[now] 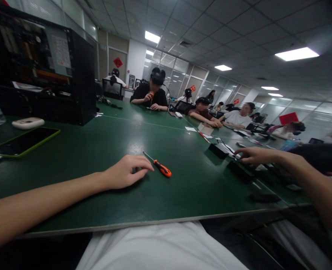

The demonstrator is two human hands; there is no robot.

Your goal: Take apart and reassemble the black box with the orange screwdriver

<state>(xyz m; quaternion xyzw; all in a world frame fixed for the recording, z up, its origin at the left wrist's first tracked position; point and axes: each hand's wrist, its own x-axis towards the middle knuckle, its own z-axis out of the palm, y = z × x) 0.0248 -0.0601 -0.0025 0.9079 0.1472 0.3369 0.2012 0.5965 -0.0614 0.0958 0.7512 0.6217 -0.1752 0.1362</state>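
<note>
My left hand (pixel 128 171) rests on the green table (pixel 95 204), its fingers loosely bent and the thumb apart, holding nothing. Just right of its fingertips lies a screwdriver (pixel 162 168) with an orange and black handle, its thin metal shaft pointing away to the left. My right hand (pixel 251 155) is stretched out to the right over two black open boxes. The nearer black box (pixel 240 171) sits under the fingers, and the farther black box (pixel 218 151) stands just beyond. Its fingers look spread and point downward; whether the tips touch something there is hard to see.
At left stands an open computer case (pixel 83 77), with a phone in a green case (pixel 24 142) and a white rounded object (pixel 28 123) in front. A small cardboard box (pixel 205 129) and papers lie farther off. Several people sit around the table, one close at right.
</note>
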